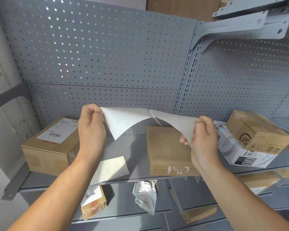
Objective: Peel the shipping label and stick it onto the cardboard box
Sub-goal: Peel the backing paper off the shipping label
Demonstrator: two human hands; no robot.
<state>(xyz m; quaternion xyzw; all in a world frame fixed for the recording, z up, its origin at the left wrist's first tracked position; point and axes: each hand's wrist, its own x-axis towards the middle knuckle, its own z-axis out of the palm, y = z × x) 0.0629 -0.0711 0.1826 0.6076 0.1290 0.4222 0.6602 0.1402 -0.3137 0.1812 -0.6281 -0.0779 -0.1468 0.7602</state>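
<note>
Both hands hold a white shipping label sheet up in front of the grey pegboard, its two layers spread apart and joined at the top middle. My left hand pinches the left layer at its upper corner. My right hand pinches the right layer at its corner. Below and behind the sheet, a flat unlabelled cardboard box lies on the shelf, its front edge marked with white scuffs.
A labelled cardboard box sits at the shelf's left. A blank white sheet lies near the front edge. At the right are a white printed box and a tilted brown box. Lower shelves hold parcels and a crumpled label.
</note>
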